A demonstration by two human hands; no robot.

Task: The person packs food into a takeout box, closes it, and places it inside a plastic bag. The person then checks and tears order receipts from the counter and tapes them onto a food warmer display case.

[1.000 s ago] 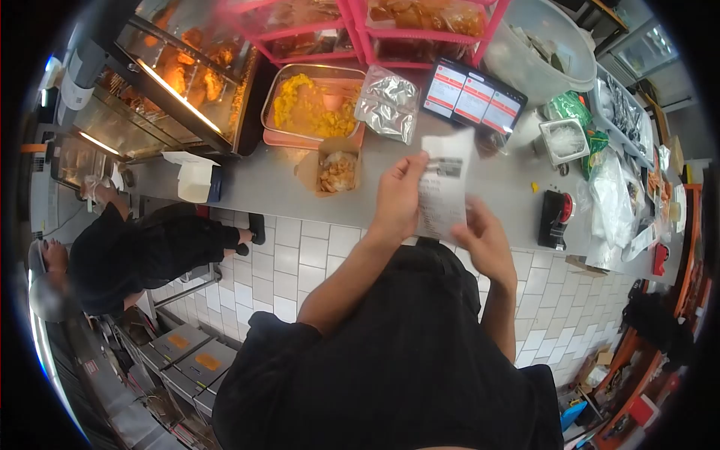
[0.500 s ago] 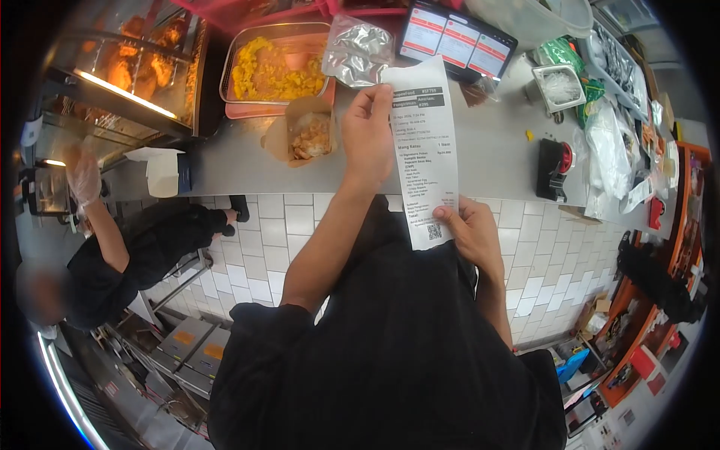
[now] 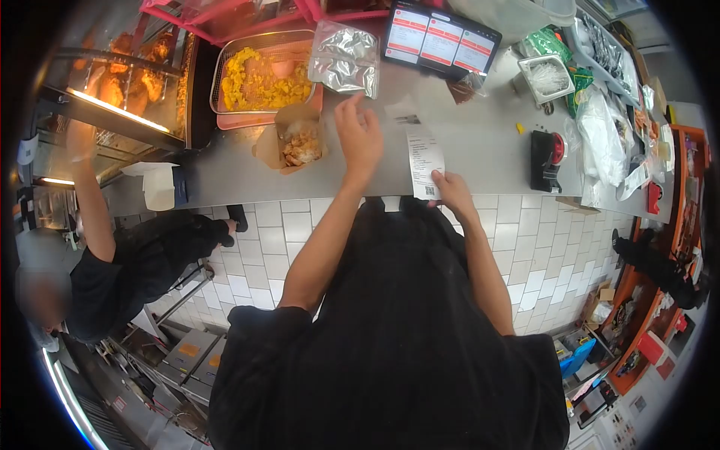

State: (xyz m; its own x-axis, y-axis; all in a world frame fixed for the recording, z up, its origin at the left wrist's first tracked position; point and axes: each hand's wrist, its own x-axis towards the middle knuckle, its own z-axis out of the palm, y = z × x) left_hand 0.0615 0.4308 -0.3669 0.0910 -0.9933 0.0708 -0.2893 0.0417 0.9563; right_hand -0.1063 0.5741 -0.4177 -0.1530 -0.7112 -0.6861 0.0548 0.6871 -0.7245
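My right hand (image 3: 454, 193) pinches the lower end of a printed paper receipt (image 3: 426, 159) at the counter's front edge. The receipt's top end lies bent back over the steel counter. My left hand (image 3: 358, 135) is off the paper, its fingers apart with nothing in them, just below a silver foil pouch (image 3: 345, 64). To the left of that hand stands an open brown takeaway box (image 3: 268, 150) with rice and fried pieces inside. A tablet (image 3: 442, 41) showing order cards is behind the receipt.
A wire-rimmed tray (image 3: 216, 94) of yellow food sits at back left, by a heated display (image 3: 120, 109). A co-worker (image 3: 135, 240) reaches toward it. On the right are a tape dispenser (image 3: 545, 161), a metal container (image 3: 546, 77) and plastic bags (image 3: 600, 142).
My left hand has let go of the receipt's top and moved slightly left and down. The receipt has gone from held up to lower over the counter, still in my right hand.
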